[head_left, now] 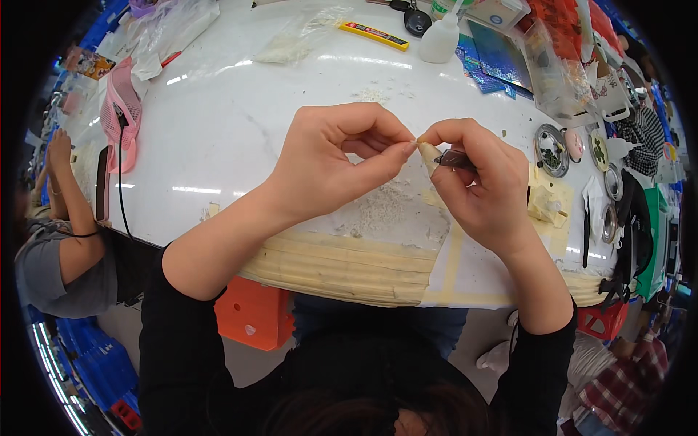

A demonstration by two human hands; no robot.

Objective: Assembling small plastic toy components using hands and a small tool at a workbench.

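Over the middle of the white table [240, 131], my two hands meet at the fingertips. Thumb and forefinger of my left hand [323, 156] are pinched together on a tiny pale piece, too small to name. My right hand [494, 185] is closed round a small dark metal tool [456, 159], its narrow tip pointing left; most of it is hidden in the palm. A cream-coloured wrap [430, 154] seems to cover a digit of that hand, beside the tool. White crumbs [378, 209] lie scattered on the table below my hands.
Beige tape [334, 265] covers the table's near edge. Farther off are a yellow flat case [374, 35], a white squeeze bottle [440, 40] and shiny blue sheets [500, 58]. Round metal tins [552, 150] stand at the right. Another person's arm [73, 211] rests at the left.
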